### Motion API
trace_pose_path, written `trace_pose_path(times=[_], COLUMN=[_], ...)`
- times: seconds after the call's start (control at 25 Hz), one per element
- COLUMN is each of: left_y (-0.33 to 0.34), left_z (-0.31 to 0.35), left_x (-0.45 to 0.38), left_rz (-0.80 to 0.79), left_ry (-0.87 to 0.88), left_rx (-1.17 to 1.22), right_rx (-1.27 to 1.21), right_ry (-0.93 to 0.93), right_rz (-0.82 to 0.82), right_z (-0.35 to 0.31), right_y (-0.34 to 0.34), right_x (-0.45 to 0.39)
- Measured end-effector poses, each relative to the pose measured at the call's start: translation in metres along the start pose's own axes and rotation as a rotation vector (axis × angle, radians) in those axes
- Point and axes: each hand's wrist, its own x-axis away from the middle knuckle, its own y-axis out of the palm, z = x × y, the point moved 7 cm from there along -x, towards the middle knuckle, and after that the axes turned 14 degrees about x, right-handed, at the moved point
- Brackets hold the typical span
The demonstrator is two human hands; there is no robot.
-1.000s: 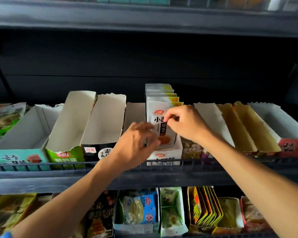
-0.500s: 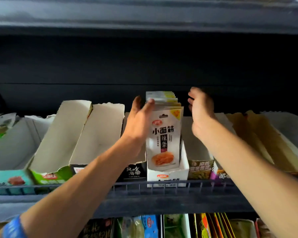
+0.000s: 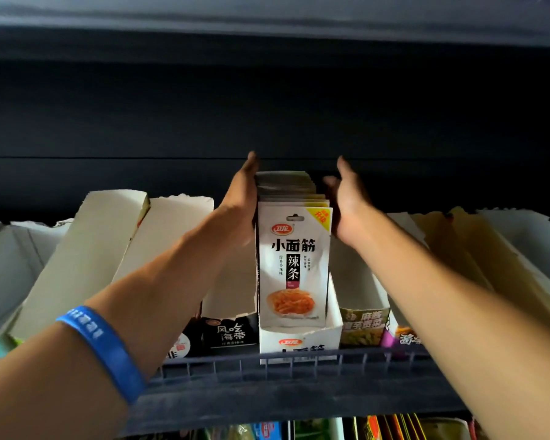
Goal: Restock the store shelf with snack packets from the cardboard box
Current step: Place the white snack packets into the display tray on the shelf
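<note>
Change since earlier: both hands had reached deeper along the packet row, the left one lying flat on its side where half a second before its fingers had curled over the top, and the view had drawn closer to the shelf.
Shelf: the dark store shelf [image 3: 299, 395] ran across the view, with a low wire rail along its front edge and a second dark shelf overhead.
Display boxes: a line of open-topped cardboard trays stood side by side on the shelf; the pale tray far left [image 3: 86, 258] and the brownish tray far right [image 3: 477, 265] showed only bare inner walls.
Snack packets: a row of white snack packets [image 3: 292, 265] stood upright, one behind another, in the white display box [image 3: 299, 344] at the middle of the shelf, the front packet facing out.
Left hand: the left hand [image 3: 240, 208] lay with straight fingers flat against the row's left side, gripping nothing.
Right hand: the right hand [image 3: 350, 204] was open with fingers extended, beside the row's right side; whether it touched could not be told.
Wristband: a blue wristband [image 3: 105, 347] circled the left forearm.
</note>
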Motion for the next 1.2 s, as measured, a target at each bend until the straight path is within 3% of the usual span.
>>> trace_pose_path(times=[0.08,0.16,0.28,0.36,0.44,0.6,0.76,0.88,1.0,1.08,1.2], left_y=[-0.005,-0.022,-0.03,-0.031,-0.041,-0.05,-0.062,-0.063,-0.065,-0.064,-0.066], left_z=[0.003,0.011,-0.004,-0.042,-0.07,-0.063,-0.045,-0.057,-0.056,-0.061,-0.055], left_x=[0.013,0.044,0.13,0.173,0.184,0.18,0.181,0.183,0.188,0.192,0.188], left_rz=[-0.004,0.017,-0.124,-0.281,-0.346,-0.356,-0.119,-0.144,-0.139,-0.158,-0.093], left_ry=[0.096,0.297,0.743,0.849,0.753,0.685,0.65,0.565,0.544,0.543,0.552], left_rx=[-0.027,-0.149,-0.737,-1.179,-1.382,-1.393,-1.451,-1.528,-1.474,-1.523,-1.53], right_rx=[0.068,0.249,0.656,1.052,1.282,1.204,1.307,1.327,1.185,1.296,1.445], right_ry=[-0.108,-0.365,-0.906,-1.022,-0.976,-0.842,-0.824,-0.812,-0.757,-0.593,-0.442], right_rz=[0.183,0.292,0.239,0.144,0.087,-0.028,0.058,-0.016,0.2,0.268,0.036], right_z=[-0.005,-0.007,0.018,0.058,0.084,0.077,0.073,0.078,0.062,0.06,0.071], right_y=[-0.02,-0.04,-0.04,-0.018,0.0,0.014,-0.004,-0.001,-0.024,-0.044,-0.043], right_x=[0.021,0.071,0.171,0.203,0.212,0.212,0.205,0.208,0.205,0.192,0.18])
